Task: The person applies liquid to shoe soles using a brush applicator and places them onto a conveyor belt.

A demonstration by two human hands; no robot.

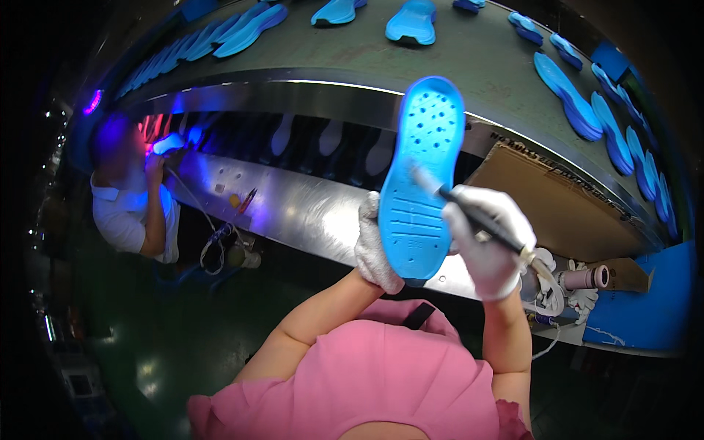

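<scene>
Centrally: 1 blue sole (pixel 402 192), held up over the metal ledge (pixel 293 198); left hand (pixel 372 246) gripping its left edge, right hand (pixel 491 242) wrapped around 1 brush (pixel 480 218), tip blurred. Step, seemingly: brushing; next stroke calls for a steady sole. Rightward: 1 cardboard box (pixel 557 205), contents hidden.

Cardboard box (pixel 554 209), pink cylinder (pixel 583 279)

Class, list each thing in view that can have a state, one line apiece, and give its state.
Shoe sole: held up, holed face toward the camera
Left hand: gloved, gripping the shoe sole
Right hand: gloved, closed around the brush
Brush: over the sole, bristles blurred
Belt: bearing other soles; moving or stopped, cannot tell
Purple lamp: lit
Pink tube: lying on its side
</scene>
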